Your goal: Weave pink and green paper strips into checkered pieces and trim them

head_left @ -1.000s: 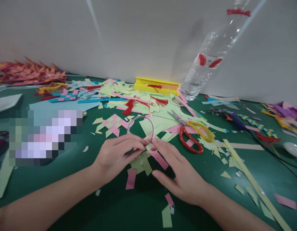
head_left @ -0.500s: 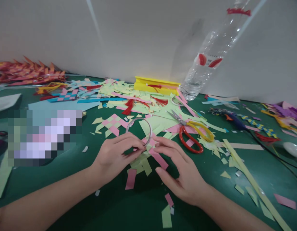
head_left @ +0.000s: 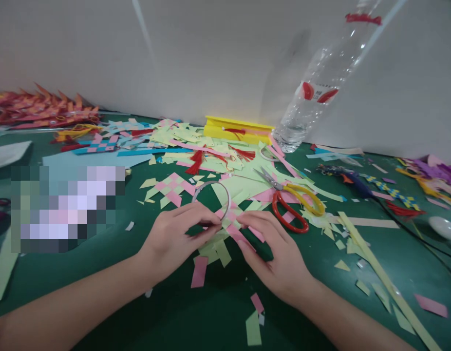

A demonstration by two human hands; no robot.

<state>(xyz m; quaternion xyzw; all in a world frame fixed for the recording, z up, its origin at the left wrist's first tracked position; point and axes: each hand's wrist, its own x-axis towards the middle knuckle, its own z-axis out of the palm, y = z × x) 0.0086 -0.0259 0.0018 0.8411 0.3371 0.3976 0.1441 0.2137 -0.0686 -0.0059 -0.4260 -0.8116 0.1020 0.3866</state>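
A green surface [head_left: 211, 317], strewn with paper strips, scraps and red tassels [head_left: 198, 159], is backed by a plain pale wall [head_left: 211, 58]. At left, one object is hidden by pixelation. In the middle of the surface, near its front, a small woven paper square [head_left: 233, 214] is held between the two hands. It is checked in pink and pale green, with loose strip ends jutting from its sides. A thin, pale tape roll [head_left: 229, 195] is gripped upright on its edge by the left hand [head_left: 185, 231], its fingertips closed at the square's left side. The right hand [head_left: 278, 258] is open and loosely curved, its fingertips at the square's right side; whether they press on it cannot be told. Scissors [head_left: 279, 187] with red and yellow handles are laid to the right. By the wall, a red tassel is carried in a yellow folded card [head_left: 218, 130]. Beside it a clear bottle [head_left: 313, 92] is seen slanted; its contents cannot be made out.
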